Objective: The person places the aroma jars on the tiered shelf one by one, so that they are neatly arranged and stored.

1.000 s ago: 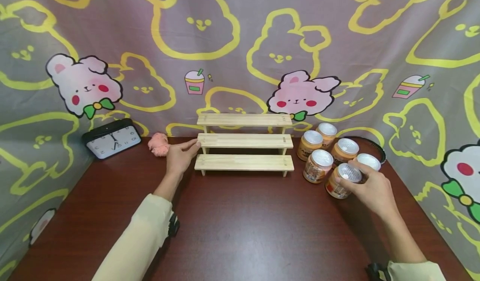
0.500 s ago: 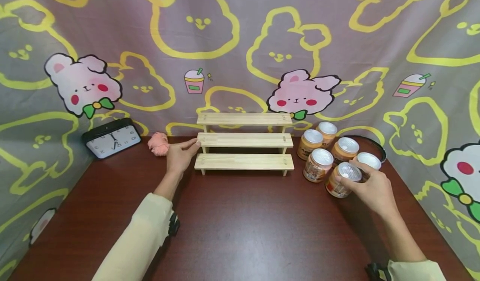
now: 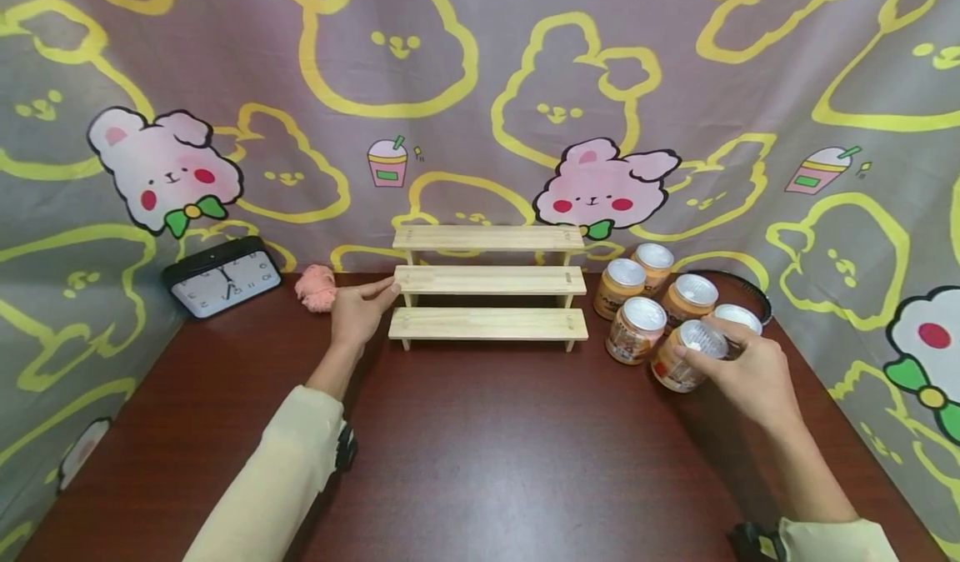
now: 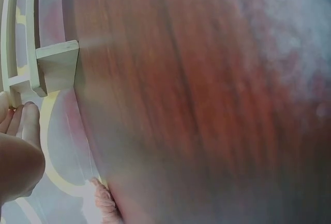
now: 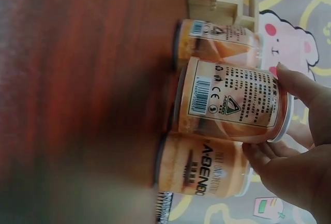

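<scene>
My right hand [image 3: 757,378] holds the front orange jar [image 3: 677,368] by its top, thumb on one side and fingers on the other. This jar has a clear lid and leans slightly to the right. In the right wrist view its label [image 5: 232,97] with a barcode faces the camera, and the fingers wrap near the lid. Several similar jars [image 3: 633,341] stand close behind and beside it. My left hand [image 3: 358,316] pinches the left end of the middle step of a three-tier wooden stand [image 3: 489,325]; in the left wrist view its fingers [image 4: 31,123] are right at that end.
A black alarm clock [image 3: 228,283] leans at the back left, with a coral-pink bundle [image 3: 317,287] next to it. Behind the jars shows a black ribbed hoop [image 3: 763,299]. Patterned cloth walls [image 3: 465,62] enclose the brown table [image 3: 480,445] at the back and sides.
The jar in my right hand has tipped a little to the right at its top, and the right hand has shifted slightly right with it. The left hand and the stand stay put.
</scene>
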The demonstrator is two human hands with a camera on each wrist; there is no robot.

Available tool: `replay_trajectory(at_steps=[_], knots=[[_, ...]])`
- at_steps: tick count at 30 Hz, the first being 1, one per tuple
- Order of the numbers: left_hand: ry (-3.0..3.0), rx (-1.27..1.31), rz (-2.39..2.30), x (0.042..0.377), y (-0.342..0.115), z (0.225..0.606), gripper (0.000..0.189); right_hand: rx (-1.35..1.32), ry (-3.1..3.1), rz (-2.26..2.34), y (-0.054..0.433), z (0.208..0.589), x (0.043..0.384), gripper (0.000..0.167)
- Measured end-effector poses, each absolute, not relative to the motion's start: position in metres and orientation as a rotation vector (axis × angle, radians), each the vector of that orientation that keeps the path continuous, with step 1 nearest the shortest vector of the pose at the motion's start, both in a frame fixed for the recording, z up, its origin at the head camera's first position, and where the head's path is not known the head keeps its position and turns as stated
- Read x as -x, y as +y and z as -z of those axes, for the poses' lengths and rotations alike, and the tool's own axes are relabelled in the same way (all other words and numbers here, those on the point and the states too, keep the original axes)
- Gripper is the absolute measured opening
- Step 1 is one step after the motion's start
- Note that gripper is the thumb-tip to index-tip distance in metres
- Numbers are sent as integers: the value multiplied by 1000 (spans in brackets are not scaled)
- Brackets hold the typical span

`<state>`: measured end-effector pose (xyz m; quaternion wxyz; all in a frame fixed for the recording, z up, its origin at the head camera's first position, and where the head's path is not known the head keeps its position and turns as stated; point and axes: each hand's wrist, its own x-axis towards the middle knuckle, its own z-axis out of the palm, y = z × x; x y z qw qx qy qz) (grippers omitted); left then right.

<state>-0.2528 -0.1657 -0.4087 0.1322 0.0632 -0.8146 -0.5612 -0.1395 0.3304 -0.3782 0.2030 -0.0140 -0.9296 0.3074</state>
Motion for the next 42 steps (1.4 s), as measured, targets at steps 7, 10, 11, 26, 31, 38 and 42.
replay_trajectory(at_steps=[7,10,11,26,31,38,42], knots=[[-2356,-183,1600,253,-166,407,26,-40,-2545,-905,325,365,138,48],[-2363,-181,1592,252,-166,407,26,-91,-2546,-932,321,360,137,47],[-2372,-179,1587,252,-166,407,27,-107,-2551,-942,320,358,137,47],[-2391,-185,1562,254,-166,408,26,-263,-2535,-1055,286,340,145,46],[-2389,-198,1564,253,-165,407,26,-308,-2523,-1155,276,339,150,44],[-2389,-205,1588,254,-166,406,27,-344,-2437,-1297,260,339,159,46],[-2392,-206,1592,254,-166,407,27,-341,-2429,-1297,251,337,164,48]])
